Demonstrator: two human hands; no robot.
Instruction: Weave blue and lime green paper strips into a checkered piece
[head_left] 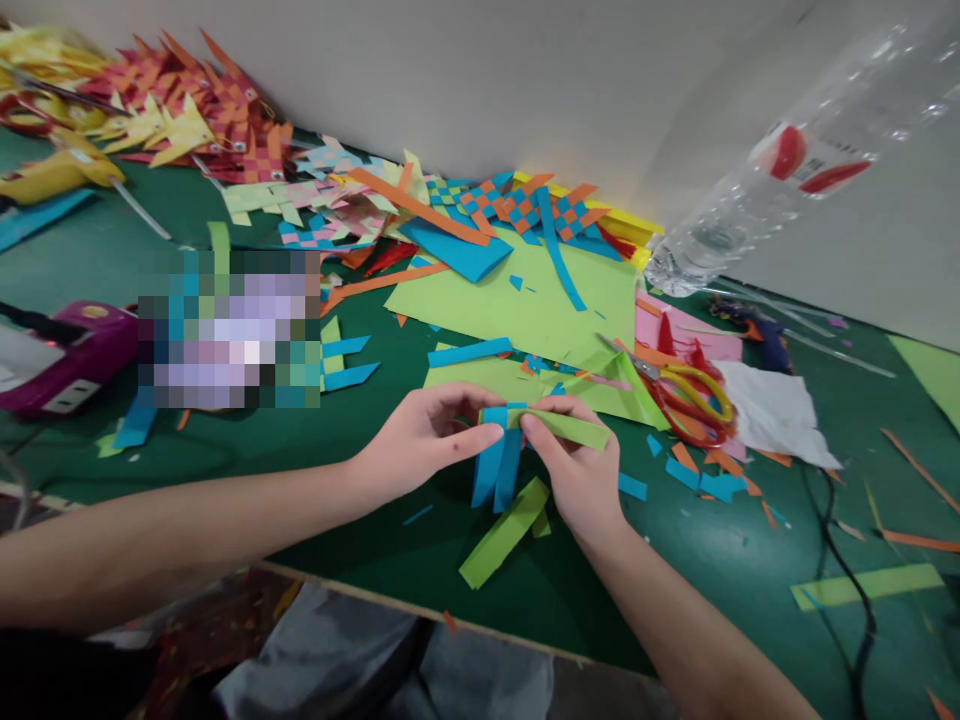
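Between both hands, above the green table, is a small weave of blue and light green paper strips [495, 458]. My left hand [431, 440] pinches its left side, thumb on the front where the blue strips hang down. A light green strip [574, 428] sticks out to the right across my right hand [581, 470], whose thumb and fingers grip the weave. Just below, a folded green paper strip [501, 540] lies on the table. Left of my hands, a partly woven blue and green piece [349, 365] rests beside a blurred-out patch.
Scissors [694, 390] with yellow and red handles lie at right among paper scraps. Behind are green sheets [480, 300] and woven paper fish [202, 110]. A plastic bottle [795, 160] leans right. A glue gun [67, 172] and purple power strip [82, 350] sit left; a black cable [862, 590] runs right.
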